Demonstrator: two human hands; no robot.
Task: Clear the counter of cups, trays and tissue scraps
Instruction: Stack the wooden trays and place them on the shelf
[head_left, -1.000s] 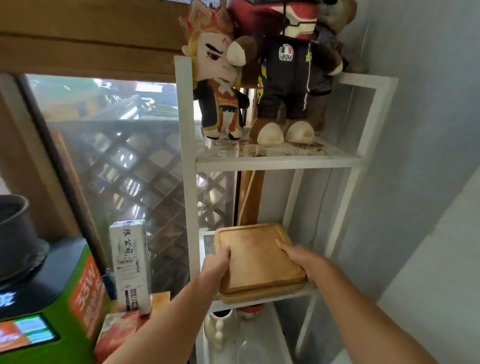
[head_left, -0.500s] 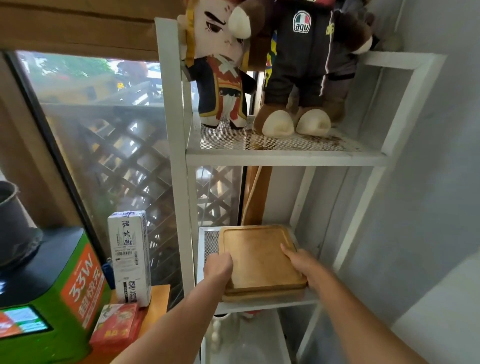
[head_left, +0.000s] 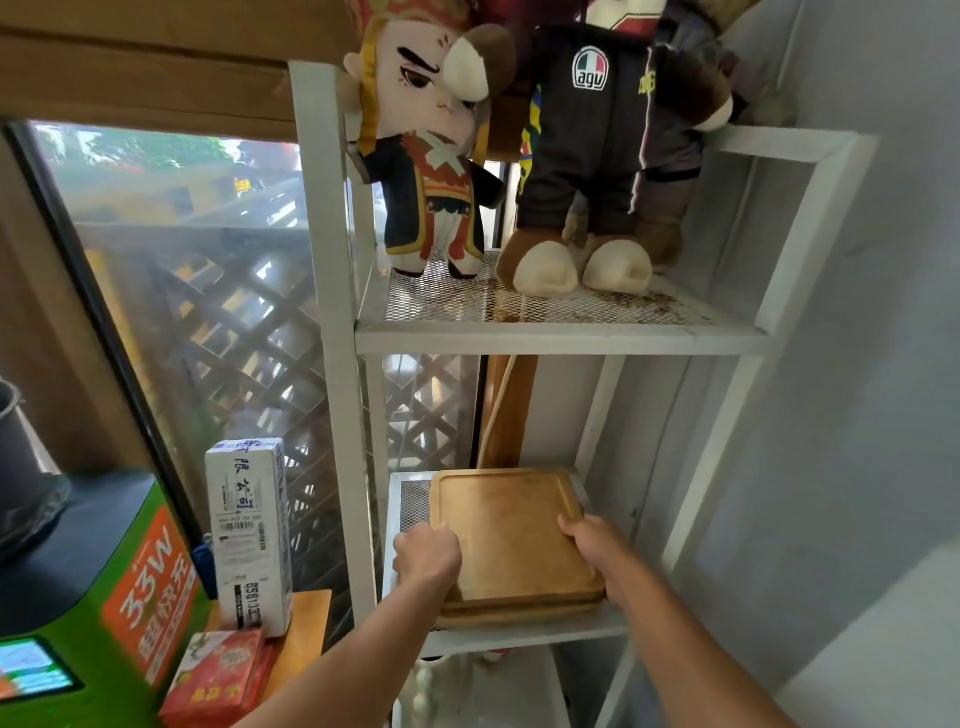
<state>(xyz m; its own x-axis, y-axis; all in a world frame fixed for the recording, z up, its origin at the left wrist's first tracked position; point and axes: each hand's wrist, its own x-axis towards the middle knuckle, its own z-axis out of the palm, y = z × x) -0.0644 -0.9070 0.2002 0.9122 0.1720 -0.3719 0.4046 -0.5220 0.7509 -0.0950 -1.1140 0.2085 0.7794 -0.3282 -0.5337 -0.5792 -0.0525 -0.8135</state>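
Observation:
A square wooden tray (head_left: 511, 530) lies on top of a second wooden tray on the middle mesh shelf of a white metal rack (head_left: 524, 631). My left hand (head_left: 428, 558) grips the stack's left edge near the front corner, fingers curled on it. My right hand (head_left: 597, 543) holds the right edge, thumb on top of the rim. Both forearms reach up from the bottom of the view. The lower tray shows only as a thin edge under the top one.
Two plush dolls (head_left: 431, 156) stand on the upper mesh shelf (head_left: 545, 332). A white carton (head_left: 249, 535) and a red box (head_left: 218, 675) sit to the left, beside a green machine (head_left: 98, 587). A window with lattice is behind; a grey wall (head_left: 857, 415) is on the right.
The trays have slid further back onto the shelf and now rest flat. Both hands stay on the edges. My view has moved closer and tilted up slightly.

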